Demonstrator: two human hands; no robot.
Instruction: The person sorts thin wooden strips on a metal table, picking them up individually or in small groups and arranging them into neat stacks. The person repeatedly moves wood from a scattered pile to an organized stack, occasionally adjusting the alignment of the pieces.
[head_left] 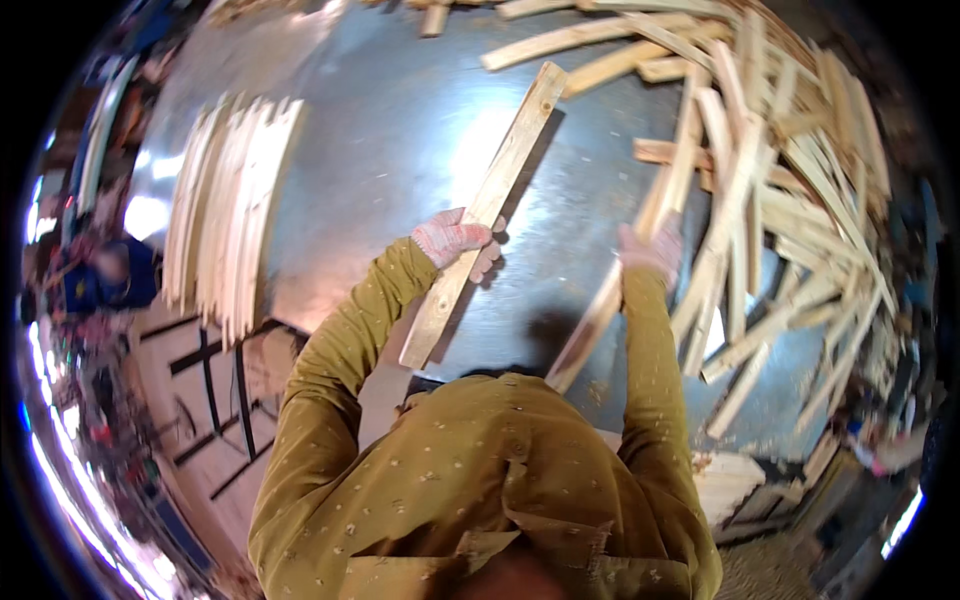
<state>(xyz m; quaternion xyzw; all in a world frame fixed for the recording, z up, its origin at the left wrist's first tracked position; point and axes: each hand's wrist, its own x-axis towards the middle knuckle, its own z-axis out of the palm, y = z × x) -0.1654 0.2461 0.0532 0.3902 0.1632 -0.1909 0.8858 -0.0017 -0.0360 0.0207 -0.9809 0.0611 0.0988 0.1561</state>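
In front of me, a long pale wooden slat (515,140) is tilted away to the far right, held above the grey metal table (370,160). My left hand (452,238), in a pinkish knit glove, wraps round it near the middle, fingers curled over its edge. To the right, my gloved right hand (652,250) grips a second wooden slat (590,325), whose near end reaches toward my waist. That hand is slightly blurred, and its fingers are partly hidden by the slat and sleeve. The second slat lies beside the heaped wood.
A jumbled heap of wooden slats (745,200) covers the table's right side and far right corner. At the left edge lies a row of slats (230,200) side by side. A dark metal frame (240,400) is below the table's left edge. Someone's arm (893,455) shows at far right.
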